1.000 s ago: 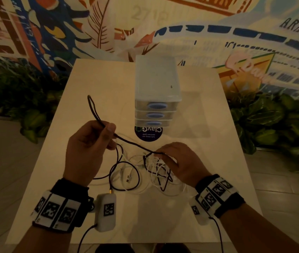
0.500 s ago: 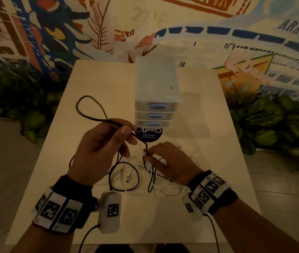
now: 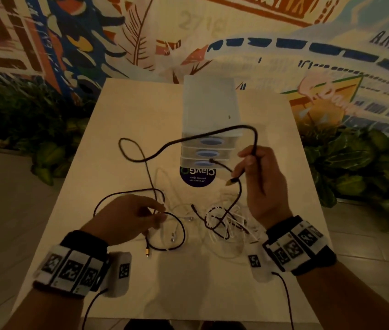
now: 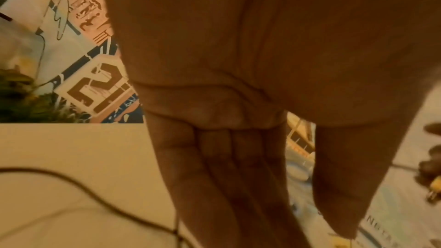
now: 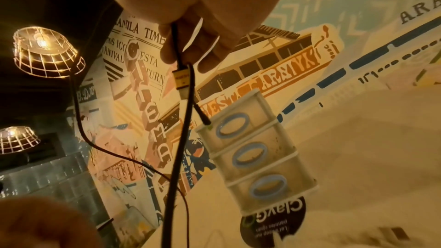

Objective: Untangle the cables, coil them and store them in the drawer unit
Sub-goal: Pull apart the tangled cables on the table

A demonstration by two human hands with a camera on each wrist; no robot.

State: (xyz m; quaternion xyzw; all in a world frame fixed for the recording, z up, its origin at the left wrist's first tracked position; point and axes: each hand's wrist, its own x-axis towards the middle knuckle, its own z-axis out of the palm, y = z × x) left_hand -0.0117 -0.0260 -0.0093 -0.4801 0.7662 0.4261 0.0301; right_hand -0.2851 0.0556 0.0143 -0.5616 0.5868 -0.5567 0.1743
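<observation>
The black cable (image 3: 188,139) hung in the air in front of the drawer unit (image 3: 209,120), and the right hand (image 3: 263,184) had its fingers (image 5: 207,50) pinched on it near the yellow plug (image 3: 231,181). The cable looped down to the left hand (image 3: 126,217), whose fingers (image 3: 157,219) were straight and apart by a loop of it, and I could not tell if they touched. A white cable tangle (image 3: 226,220) lay on the bench (image 3: 122,110) between the hands, near a round blue sticker (image 3: 197,176).
</observation>
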